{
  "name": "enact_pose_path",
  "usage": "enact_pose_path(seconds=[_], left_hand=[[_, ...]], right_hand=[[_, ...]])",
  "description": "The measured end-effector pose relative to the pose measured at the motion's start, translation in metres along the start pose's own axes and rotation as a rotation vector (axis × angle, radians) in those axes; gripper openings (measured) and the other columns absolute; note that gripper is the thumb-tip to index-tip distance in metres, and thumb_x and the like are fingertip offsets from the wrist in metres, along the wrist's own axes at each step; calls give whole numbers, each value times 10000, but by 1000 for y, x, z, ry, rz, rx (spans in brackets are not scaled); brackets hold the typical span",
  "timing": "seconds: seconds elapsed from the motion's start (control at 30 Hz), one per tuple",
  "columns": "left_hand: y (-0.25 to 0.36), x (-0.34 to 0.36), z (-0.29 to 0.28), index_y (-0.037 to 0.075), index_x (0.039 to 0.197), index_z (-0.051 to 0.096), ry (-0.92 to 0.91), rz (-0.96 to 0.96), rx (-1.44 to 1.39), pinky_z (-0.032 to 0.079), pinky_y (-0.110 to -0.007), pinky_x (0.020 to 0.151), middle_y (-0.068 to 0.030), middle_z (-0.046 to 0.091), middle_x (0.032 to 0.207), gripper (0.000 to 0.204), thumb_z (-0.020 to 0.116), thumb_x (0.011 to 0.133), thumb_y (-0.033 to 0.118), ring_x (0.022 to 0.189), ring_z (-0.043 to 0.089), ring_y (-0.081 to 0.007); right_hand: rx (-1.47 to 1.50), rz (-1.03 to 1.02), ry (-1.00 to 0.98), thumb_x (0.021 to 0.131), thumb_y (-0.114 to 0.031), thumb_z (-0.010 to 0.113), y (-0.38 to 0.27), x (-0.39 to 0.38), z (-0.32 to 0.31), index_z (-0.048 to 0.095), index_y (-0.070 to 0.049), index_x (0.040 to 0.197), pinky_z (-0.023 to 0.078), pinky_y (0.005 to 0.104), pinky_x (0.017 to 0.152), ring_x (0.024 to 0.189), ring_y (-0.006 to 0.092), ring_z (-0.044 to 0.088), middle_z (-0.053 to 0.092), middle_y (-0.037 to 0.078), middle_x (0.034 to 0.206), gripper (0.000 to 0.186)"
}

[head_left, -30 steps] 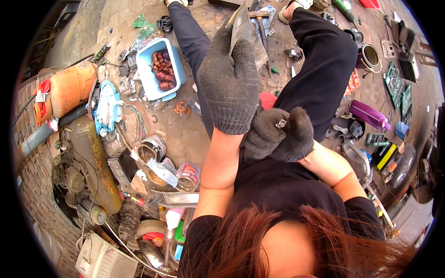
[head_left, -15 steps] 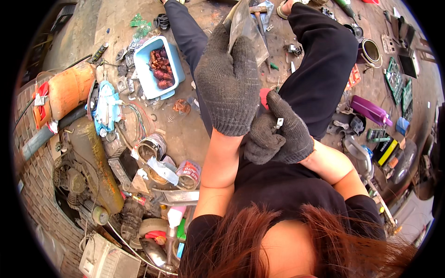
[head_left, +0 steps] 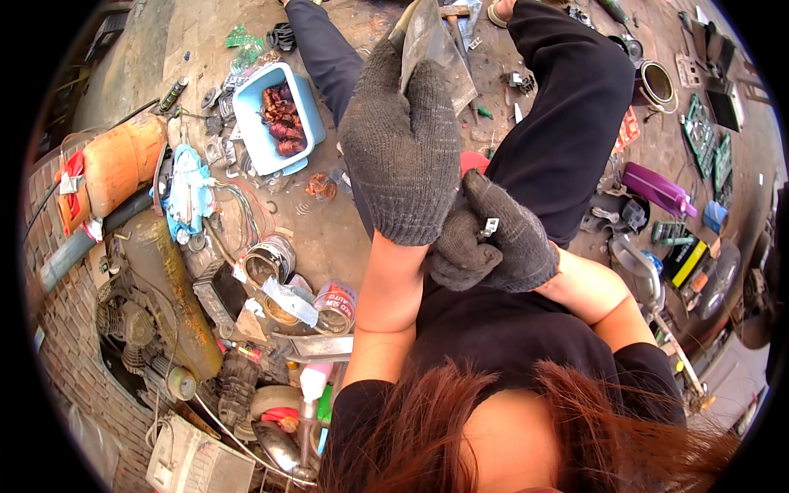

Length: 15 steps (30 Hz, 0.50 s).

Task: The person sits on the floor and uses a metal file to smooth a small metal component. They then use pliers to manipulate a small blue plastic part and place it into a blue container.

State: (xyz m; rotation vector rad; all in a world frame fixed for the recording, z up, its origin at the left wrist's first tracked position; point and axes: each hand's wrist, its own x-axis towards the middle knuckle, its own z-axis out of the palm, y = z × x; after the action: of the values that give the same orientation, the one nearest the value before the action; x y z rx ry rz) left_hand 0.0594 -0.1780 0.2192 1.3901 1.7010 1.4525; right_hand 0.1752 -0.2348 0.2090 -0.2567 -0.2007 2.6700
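Note:
My left hand (head_left: 399, 140), in a dark grey knit glove, is raised between my legs and grips a scuffed, flat grey metal piece (head_left: 440, 57), whose far part points upward. Just below it and to its right, my right hand (head_left: 493, 242), also gloved, has its fingers curled and its thumb raised, holding a small silver metal piece (head_left: 491, 223). The underside of that grip is hidden by the fingers.
A light blue tub (head_left: 305, 99) of copper coils stands left of my legs. A hammer (head_left: 454, 37) lies beyond the metal piece. An orange cylinder (head_left: 123, 172), cans (head_left: 265, 264) and scrap crowd the left; a purple bottle (head_left: 653, 187) and green circuit boards (head_left: 699, 144) lie right.
My right thumb has lifted from its curled position, showing more of the small silver piece, which has shifted slightly left and down. My left hand has drifted a little left with the metal piece.

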Motion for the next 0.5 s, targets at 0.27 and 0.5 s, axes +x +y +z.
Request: enact_pose_path(seconds=[0.27,0.5], left_hand=[[-5,5,2,-14,1100,614,19,65,31,483,-277,762,-91,673,948,268,605,862,110,843,617,-146],[-17,3,7,-18,1093,610,9,-90,-93,488,-273,742,-74,667,947,265,608,860,109,844,612,-133]], right_hand=[[-360,-135,172,970,-382,352,-1,-5,-5,494,-66,641,376,313,549,550,219,446,466,46,590,477],[-1581,-613,550,838,-62,586,-2,2,-3,572,2,941,449,411,642,762,401,554,562,191,837,122]])
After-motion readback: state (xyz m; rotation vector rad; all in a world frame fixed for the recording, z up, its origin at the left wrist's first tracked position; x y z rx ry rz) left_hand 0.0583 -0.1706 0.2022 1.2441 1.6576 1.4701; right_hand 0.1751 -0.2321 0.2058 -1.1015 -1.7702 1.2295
